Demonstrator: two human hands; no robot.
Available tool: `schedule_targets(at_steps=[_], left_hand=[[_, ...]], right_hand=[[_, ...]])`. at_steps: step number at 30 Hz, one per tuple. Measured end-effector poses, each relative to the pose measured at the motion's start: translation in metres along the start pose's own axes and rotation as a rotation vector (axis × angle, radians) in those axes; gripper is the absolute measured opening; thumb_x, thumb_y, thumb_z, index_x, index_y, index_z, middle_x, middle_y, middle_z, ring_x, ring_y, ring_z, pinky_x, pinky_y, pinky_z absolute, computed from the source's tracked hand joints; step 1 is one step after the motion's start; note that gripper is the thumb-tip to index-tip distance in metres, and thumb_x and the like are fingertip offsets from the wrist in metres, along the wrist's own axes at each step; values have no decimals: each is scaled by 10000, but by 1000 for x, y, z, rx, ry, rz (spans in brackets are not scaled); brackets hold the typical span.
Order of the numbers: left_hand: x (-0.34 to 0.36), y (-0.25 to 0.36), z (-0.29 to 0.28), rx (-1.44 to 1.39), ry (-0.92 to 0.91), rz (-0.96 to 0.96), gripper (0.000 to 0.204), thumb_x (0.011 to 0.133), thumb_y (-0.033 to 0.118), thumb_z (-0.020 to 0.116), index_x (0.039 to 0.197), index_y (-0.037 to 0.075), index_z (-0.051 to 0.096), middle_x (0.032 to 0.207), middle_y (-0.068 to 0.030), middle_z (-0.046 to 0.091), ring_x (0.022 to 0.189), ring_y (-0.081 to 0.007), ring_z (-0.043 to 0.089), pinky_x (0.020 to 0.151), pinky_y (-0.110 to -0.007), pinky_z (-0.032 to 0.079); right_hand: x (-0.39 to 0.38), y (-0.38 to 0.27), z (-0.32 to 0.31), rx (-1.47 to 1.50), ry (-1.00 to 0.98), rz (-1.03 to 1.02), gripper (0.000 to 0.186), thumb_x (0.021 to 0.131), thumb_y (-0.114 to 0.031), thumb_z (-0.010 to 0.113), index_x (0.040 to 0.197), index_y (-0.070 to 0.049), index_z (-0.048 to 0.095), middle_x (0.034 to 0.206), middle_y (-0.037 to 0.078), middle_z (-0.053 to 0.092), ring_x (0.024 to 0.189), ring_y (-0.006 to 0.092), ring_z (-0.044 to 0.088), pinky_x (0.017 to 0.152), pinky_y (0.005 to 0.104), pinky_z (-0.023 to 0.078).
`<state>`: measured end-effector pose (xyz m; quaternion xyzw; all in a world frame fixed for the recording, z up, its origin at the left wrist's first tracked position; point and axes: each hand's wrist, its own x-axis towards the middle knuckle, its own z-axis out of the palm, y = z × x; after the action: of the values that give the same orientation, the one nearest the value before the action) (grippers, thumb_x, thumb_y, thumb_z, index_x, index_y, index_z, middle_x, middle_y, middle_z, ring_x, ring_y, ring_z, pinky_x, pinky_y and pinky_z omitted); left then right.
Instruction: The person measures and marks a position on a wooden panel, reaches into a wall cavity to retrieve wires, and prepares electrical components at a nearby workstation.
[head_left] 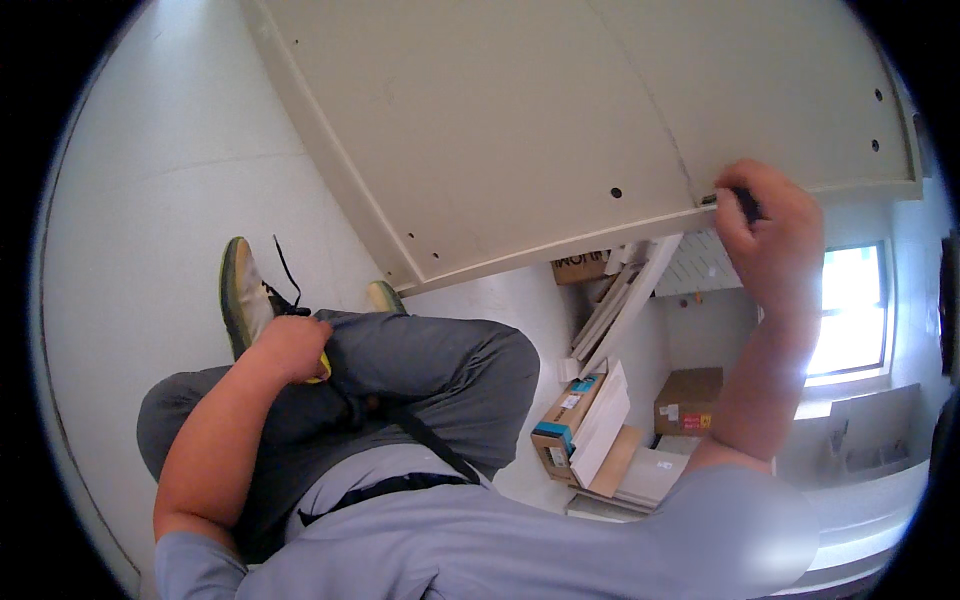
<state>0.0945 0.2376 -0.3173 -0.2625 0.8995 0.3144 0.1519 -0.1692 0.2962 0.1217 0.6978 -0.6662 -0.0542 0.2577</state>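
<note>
A large beige furniture panel (480, 120) with raised edge strips and several small holes fills the upper part of the view. My right hand (775, 235) is closed at the panel's lower edge strip, near its right part. A small dark tool (746, 204) shows between those fingers; its short tip lies at the strip, and its kind is unclear. My left hand (287, 350) rests closed by my bent leg, next to a shoe. It holds a yellow object (324, 366), mostly hidden by the fingers and the trousers.
Beyond the panel, long white boards (635, 300) lean together beside a cardboard box (580, 267). Another long box with blue bands (568, 420) stands near more boards, and a brown carton (690, 400) sits farther off. A bright window (848, 310) is at the right.
</note>
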Motion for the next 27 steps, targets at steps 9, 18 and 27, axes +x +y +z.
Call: schedule_targets(at_steps=[9,18,27], left_hand=[[9,-8,15,3,37,3,540,704,350,890,1111,55,692,1029,-138,752,1001,-335,723,837,-459,577],[11,-10,24,-37,44,57,512,654,309,907,1057,57,716,1010,-146,743,973,-332,727,799,-456,582],[13,-10,23,-39,43,69,440,663,241,878,1031,54,727,997,-144,754,946,-320,736,774,-448,585]], right_hand=[[-62,-47,96,469,-63,-43,177,842,-54,749,1017,-83,743,877,86,733,674,187,671,608,298,526],[-72,-93,185,238,-253,-44,152,901,-157,704,1048,-122,714,896,113,726,812,327,707,725,443,555],[-63,-103,185,59,-327,-112,143,895,-163,686,1029,-130,723,889,115,727,816,337,707,718,453,553]])
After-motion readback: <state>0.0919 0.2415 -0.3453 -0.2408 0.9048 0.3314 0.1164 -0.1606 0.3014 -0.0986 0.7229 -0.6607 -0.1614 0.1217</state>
